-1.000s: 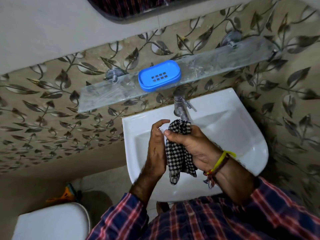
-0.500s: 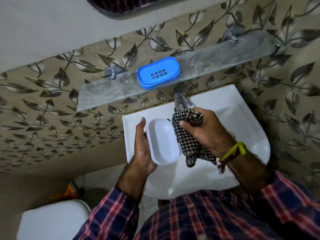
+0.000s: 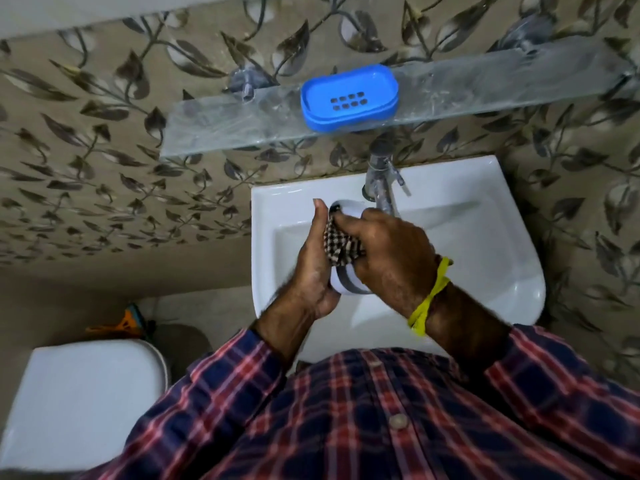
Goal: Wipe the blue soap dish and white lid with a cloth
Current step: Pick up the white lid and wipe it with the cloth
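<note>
The white oval plastic lid (image 3: 346,287) is up on edge over the white ceramic wash basin (image 3: 485,244), cupped from the side in the left hand (image 3: 313,268), fingers curled around its edge. The right hand (image 3: 388,251) is bunched around a black-and-white checked cloth (image 3: 341,245) and presses it into the hollow of the lid, so most of the lid is covered. The chrome tap (image 3: 381,181) sits just behind the hands. The blue rectangular plastic soap dish (image 3: 349,97) with drain slots rests on the clear glass shelf (image 3: 221,129) above, well apart from the hands, against the leaf-patterned tiles (image 3: 104,168).
</note>
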Demonstrator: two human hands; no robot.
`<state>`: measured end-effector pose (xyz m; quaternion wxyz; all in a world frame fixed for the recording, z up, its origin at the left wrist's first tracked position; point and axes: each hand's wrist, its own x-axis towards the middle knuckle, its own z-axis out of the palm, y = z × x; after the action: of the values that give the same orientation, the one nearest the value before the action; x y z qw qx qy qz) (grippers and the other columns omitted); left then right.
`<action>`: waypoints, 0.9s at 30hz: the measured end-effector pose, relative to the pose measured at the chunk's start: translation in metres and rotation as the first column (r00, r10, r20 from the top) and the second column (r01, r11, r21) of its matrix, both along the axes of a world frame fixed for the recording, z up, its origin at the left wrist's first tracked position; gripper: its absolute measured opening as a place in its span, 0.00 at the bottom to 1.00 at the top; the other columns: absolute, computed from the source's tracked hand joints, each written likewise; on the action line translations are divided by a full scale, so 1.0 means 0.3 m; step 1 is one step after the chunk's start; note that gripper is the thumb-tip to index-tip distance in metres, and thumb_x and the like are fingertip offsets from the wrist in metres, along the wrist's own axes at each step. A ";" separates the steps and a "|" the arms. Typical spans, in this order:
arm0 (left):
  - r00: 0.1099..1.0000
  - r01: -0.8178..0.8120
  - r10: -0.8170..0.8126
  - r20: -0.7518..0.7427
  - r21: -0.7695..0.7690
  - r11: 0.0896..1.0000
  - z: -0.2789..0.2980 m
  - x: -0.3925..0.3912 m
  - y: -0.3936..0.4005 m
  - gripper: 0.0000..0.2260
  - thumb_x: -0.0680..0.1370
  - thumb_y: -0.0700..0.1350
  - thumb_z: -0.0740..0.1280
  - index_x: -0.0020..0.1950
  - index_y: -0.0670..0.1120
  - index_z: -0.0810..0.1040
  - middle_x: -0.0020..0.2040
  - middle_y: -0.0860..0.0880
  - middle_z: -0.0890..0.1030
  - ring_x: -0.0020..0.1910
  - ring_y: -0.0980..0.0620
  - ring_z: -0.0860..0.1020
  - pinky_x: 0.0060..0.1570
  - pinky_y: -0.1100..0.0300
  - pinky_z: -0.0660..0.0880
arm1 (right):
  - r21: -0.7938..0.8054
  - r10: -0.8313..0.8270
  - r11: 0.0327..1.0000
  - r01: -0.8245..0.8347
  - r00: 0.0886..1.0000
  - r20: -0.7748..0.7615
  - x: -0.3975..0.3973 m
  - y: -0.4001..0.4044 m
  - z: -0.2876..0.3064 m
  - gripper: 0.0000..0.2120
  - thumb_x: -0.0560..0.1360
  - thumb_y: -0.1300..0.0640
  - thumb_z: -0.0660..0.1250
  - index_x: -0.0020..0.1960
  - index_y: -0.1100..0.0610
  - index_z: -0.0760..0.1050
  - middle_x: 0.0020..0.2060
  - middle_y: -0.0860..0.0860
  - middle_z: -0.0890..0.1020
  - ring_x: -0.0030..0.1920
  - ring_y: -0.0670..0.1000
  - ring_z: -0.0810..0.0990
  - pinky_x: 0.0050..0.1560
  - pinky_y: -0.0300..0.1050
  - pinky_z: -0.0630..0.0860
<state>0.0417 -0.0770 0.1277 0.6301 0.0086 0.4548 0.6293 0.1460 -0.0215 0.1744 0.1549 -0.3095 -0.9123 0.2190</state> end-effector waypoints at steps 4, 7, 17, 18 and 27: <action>1.000 -0.009 0.009 0.018 0.010 1.000 -0.018 -0.019 -0.017 0.32 0.80 0.69 0.52 0.51 0.47 0.87 0.51 0.44 0.86 0.50 0.45 0.85 0.48 0.50 0.82 | -0.094 0.087 0.991 -0.091 0.995 -0.051 -0.025 -0.019 0.013 0.24 0.65 0.51 0.56 0.56 0.52 0.81 0.40 0.54 0.79 0.44 0.60 0.80 0.36 0.43 0.69; 1.000 -0.017 0.016 0.021 0.027 1.000 -0.023 -0.029 -0.029 0.32 0.79 0.70 0.53 0.50 0.49 0.88 0.50 0.45 0.86 0.50 0.46 0.84 0.52 0.51 0.81 | 0.015 0.139 0.990 -0.141 0.986 0.097 0.000 -0.037 0.018 0.25 0.65 0.46 0.59 0.59 0.50 0.80 0.45 0.53 0.80 0.45 0.61 0.81 0.38 0.45 0.69; 0.998 0.005 -0.004 -0.056 0.017 1.000 -0.022 -0.060 -0.028 0.31 0.77 0.73 0.53 0.54 0.53 0.87 0.51 0.45 0.85 0.49 0.45 0.84 0.58 0.46 0.78 | 0.007 0.107 0.994 -0.108 0.988 0.112 0.007 -0.052 0.012 0.25 0.71 0.48 0.55 0.65 0.46 0.77 0.49 0.53 0.80 0.49 0.61 0.81 0.45 0.52 0.77; 0.998 0.007 -0.007 -0.064 0.006 1.000 -0.024 -0.056 -0.026 0.31 0.76 0.73 0.53 0.52 0.53 0.88 0.51 0.45 0.86 0.51 0.45 0.84 0.60 0.45 0.77 | 0.001 0.081 0.997 -0.082 0.991 0.106 0.006 -0.042 0.012 0.24 0.71 0.47 0.56 0.64 0.45 0.77 0.49 0.52 0.80 0.50 0.60 0.81 0.46 0.51 0.77; 0.997 0.019 -0.018 -0.072 0.010 1.000 0.000 -0.074 -0.021 0.32 0.76 0.73 0.56 0.54 0.50 0.87 0.52 0.42 0.84 0.49 0.44 0.83 0.60 0.46 0.76 | -0.057 0.115 0.992 -0.112 0.991 0.061 0.006 -0.047 0.011 0.23 0.66 0.55 0.60 0.59 0.43 0.81 0.42 0.49 0.81 0.47 0.59 0.81 0.42 0.47 0.74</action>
<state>0.0195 -0.0835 0.1277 0.6191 0.0390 0.4738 0.6251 0.1479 -0.0357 0.1777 0.1042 -0.2680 -0.9267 0.2419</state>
